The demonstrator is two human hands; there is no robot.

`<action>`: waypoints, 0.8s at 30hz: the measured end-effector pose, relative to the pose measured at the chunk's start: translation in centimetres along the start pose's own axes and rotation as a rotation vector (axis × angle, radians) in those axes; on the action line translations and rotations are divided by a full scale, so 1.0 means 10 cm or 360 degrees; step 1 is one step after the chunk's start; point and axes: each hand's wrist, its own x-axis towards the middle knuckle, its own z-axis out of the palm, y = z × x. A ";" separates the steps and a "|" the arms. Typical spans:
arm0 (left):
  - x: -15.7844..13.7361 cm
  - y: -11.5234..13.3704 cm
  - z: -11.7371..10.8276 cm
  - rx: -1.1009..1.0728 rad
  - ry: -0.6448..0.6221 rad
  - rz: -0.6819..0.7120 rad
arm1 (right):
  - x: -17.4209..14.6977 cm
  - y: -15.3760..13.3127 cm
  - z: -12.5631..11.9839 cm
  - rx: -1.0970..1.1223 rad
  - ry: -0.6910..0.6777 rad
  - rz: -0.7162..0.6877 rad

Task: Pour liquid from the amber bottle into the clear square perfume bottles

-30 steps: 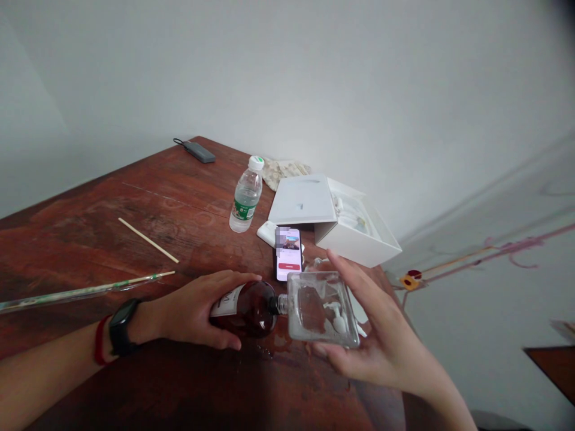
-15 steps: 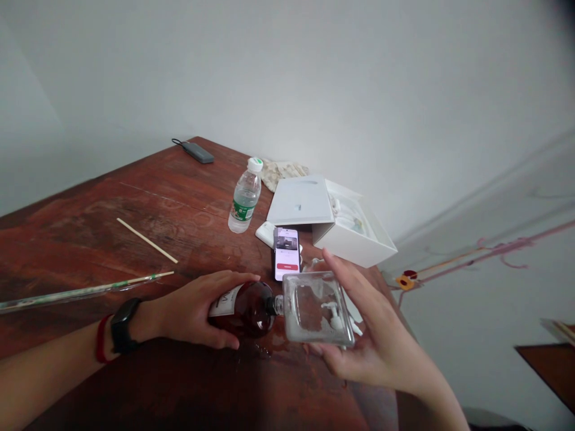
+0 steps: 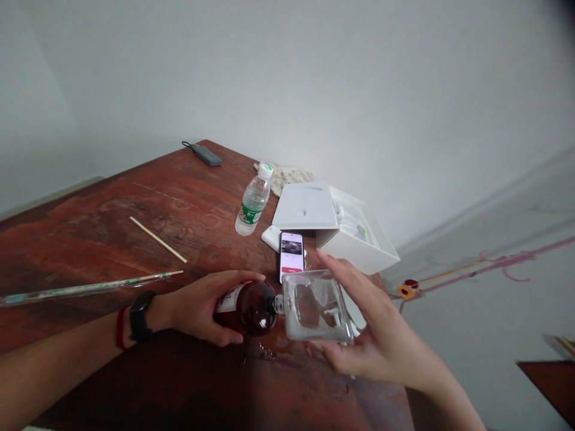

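Observation:
My left hand is wrapped round a dark reddish-brown bottle with a white label, tipped on its side with its neck to the right. In my right hand is a clear square glass bottle, also lying sideways, its base toward the right and whitish residue inside. The two necks meet mouth to mouth between my hands; whether one sits inside the other I cannot tell. Below them, small drops of liquid wet the table. Behind the clear bottle, a white pump head shows partly through the glass.
On the wooden table lie a phone, a thin stick and wrapped chopsticks. A water bottle stands near an open white box. At the far corner rests a grey device.
The view has shifted slightly, so table things appear a little to the right and lower. Both hands keep hold of their bottles, neck to neck as before.

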 end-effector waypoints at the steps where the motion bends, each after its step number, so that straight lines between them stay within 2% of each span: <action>1: 0.00 -0.01 0.00 -0.0011 -0.0004 0.0005 | 0.01 0.00 0.00 0.0006 -0.0010 -0.0004; 13: 0.01 -0.02 0.01 -0.0116 0.0020 -0.0007 | 0.11 -0.04 -0.06 -0.0014 -0.0155 0.0041; 24: 0.02 -0.05 0.04 -0.0174 -0.0016 0.0070 | 0.18 -0.08 -0.08 -0.0026 -0.0223 0.0032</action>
